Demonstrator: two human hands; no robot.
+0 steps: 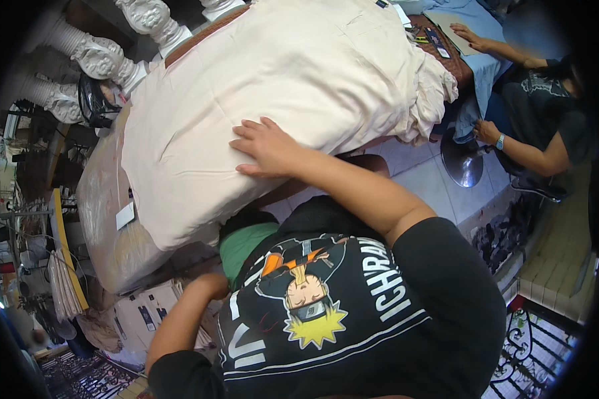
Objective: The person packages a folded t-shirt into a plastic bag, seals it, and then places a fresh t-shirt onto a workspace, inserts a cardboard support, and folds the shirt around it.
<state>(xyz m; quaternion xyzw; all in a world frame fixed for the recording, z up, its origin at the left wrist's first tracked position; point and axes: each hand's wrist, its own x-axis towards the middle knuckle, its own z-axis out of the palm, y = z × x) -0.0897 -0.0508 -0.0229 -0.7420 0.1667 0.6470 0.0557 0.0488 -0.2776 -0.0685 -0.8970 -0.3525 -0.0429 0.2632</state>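
Note:
My right hand (269, 149) lies flat on a large cream cloth (259, 73), fingers spread, palm pressing the fabric. The cloth is draped over a long table and hangs in folds at its near right end. My left hand (213, 284) is low at my side, next to a green piece of fabric (246, 247). Its fingers are hidden, so whether it grips the green fabric does not show. Fine creases run across the cloth around my right hand.
A plastic-wrapped bundle (100, 206) with a white tag stands left of the cloth. White ornate columns (103, 60) line the back left. Folded beige garments (146, 306) lie low at left. At right, a co-worker's hands (489, 133) handle blue cloth (487, 76) near a round-based stool (462, 163).

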